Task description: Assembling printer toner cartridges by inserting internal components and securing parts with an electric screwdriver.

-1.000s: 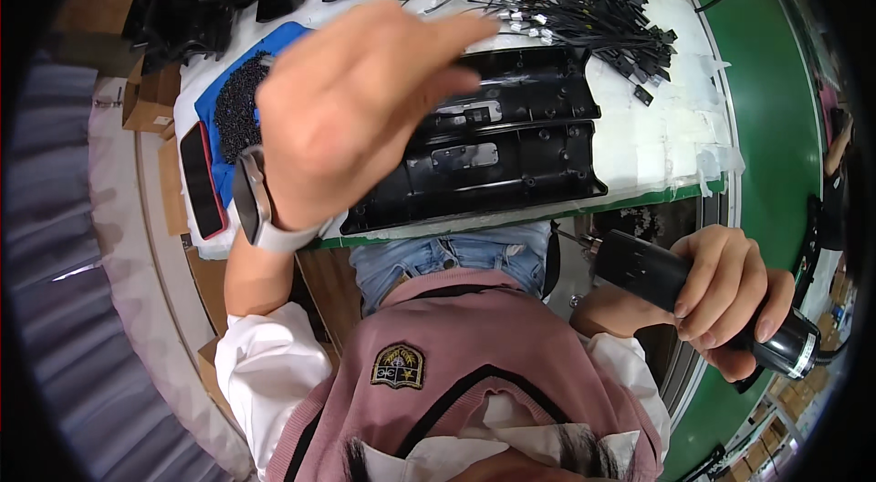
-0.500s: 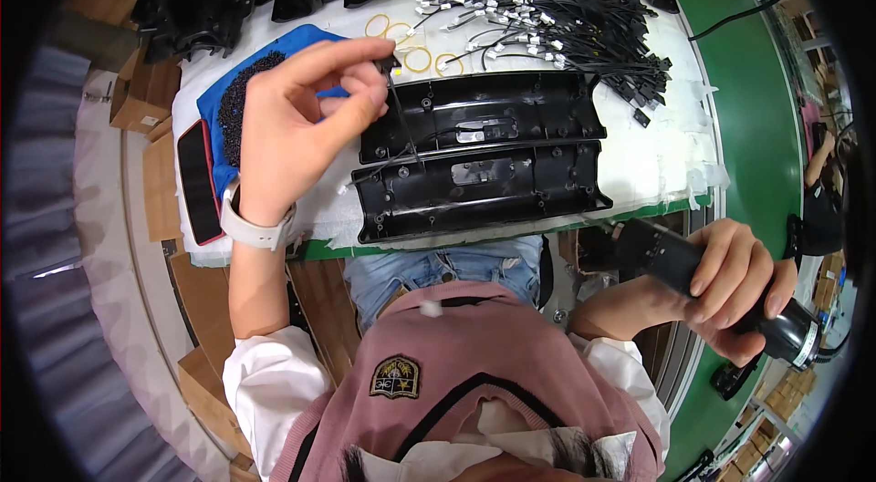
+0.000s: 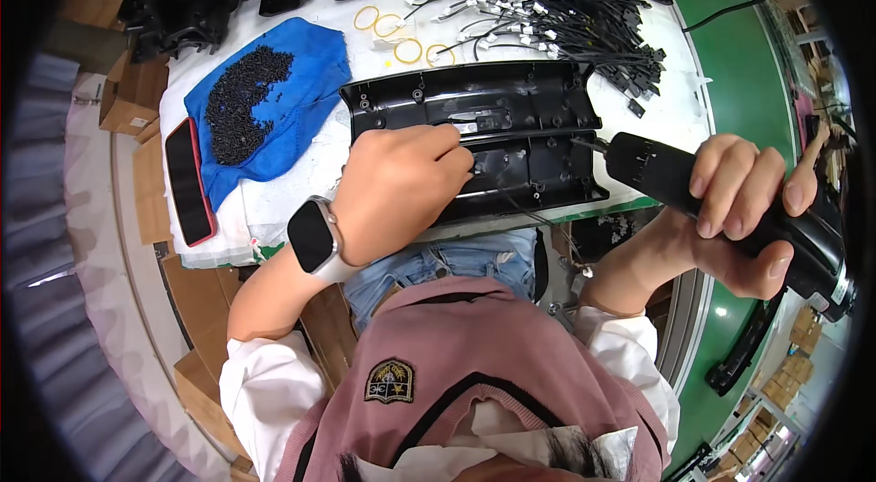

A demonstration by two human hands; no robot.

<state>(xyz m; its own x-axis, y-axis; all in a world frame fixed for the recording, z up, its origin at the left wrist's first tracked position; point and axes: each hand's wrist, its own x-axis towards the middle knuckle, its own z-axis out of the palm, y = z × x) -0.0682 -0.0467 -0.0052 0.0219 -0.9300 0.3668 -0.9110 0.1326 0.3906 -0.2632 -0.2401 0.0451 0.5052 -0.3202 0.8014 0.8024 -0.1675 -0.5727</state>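
Observation:
Two black plastic shells [image 3: 374, 99] lie side by side on the white-covered table, hollow sides up, one behind the other. My left hand [image 3: 401, 186] is closed over the left and middle part of the nearer shell, fingers curled around a thin black cable [image 3: 522, 207] that comes out on its right side; the fingertips are hidden. In my right hand [image 3: 744, 199] is a black electric screwdriver [image 3: 652, 167], pointing left. Its bit is at the right end of the shells; whether it touches them I cannot tell.
Small black screws [image 3: 242, 108] lie heaped on a blue cloth [image 3: 319, 58] at left, beside a red-edged phone [image 3: 189, 181]. Behind the shells are yellow rubber bands [image 3: 408, 51] and a pile of black cables [image 3: 584, 12] with white connectors. More black plastic parts [image 3: 201, 3] fill the back left.
My left hand came down from above the shells' left end, moving right and nearer, and turned over onto the nearer shell. The screwdriver rose and moved toward the shells' right end.

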